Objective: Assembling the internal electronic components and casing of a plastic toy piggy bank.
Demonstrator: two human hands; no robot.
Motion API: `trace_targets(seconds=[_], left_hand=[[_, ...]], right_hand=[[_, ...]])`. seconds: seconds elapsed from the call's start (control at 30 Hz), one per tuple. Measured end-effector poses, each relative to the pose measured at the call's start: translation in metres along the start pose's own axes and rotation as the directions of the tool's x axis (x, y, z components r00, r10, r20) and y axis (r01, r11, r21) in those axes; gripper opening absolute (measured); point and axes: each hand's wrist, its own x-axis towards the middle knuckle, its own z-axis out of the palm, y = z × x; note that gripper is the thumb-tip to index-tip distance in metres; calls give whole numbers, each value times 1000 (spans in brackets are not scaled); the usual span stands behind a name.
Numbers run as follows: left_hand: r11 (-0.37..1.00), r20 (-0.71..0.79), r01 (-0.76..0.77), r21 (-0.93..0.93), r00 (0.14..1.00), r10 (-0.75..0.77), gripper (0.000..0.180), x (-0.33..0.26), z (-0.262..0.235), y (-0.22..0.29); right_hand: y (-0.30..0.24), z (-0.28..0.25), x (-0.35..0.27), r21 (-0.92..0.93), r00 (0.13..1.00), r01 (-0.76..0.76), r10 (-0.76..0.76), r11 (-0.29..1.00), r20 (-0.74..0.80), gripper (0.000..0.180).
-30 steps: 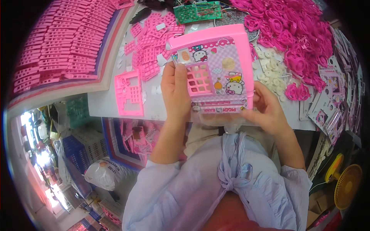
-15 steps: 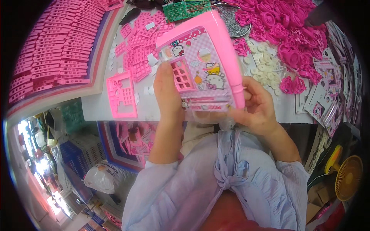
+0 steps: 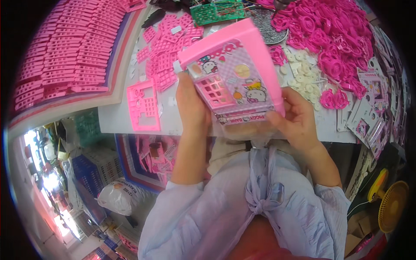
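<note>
A pink plastic toy case (image 3: 266,65) is held tilted above the near edge of the table, its cartoon-printed front turned up. The front has a lattice window and a round pale spot. My left hand (image 3: 193,104) grips its left side, thumb up along the edge and fingers hidden behind. My right hand (image 3: 301,119) pinches the lower right corner, thumb on the front. A clear, see-through part hangs below the bottom edge. Left of my left hand, a pink frame (image 3: 145,106) lies flat on the white table (image 3: 117,117).
Pink lattice pieces (image 3: 162,71) and green circuit boards (image 3: 216,13) lie behind the case, beside a round dish of small metal bits (image 3: 272,37). White discs (image 3: 305,82), magenta parts (image 3: 316,32) and printed cards (image 3: 368,117) fill the right. Stacked pink parts (image 3: 69,56) fill a tray at left.
The toy case has tilted a little and come slightly right and lower in the picture, with both hands still on it. The whole scene has shifted slightly right.
</note>
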Motion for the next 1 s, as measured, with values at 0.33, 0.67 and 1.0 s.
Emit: trace_targets(seconds=[0.33, 0.67, 1.0], left_hand=[[969, 140, -148, 198, 983, 121, 33, 18, 2, 5], [443, 571, -778, 444, 628, 530, 28, 21, -29, -10], [159, 917, -913, 375, 391, 83, 37, 39, -57, 9]], right_hand=[[4, -1, 7, 17, 989, 117, -115, 993, -91, 43], [-10, -49, 47, -149, 979, 98, -69, 984, 192, 38], [-21, -69, 50, -792, 776, 609, -178, -41, 605, 44]])
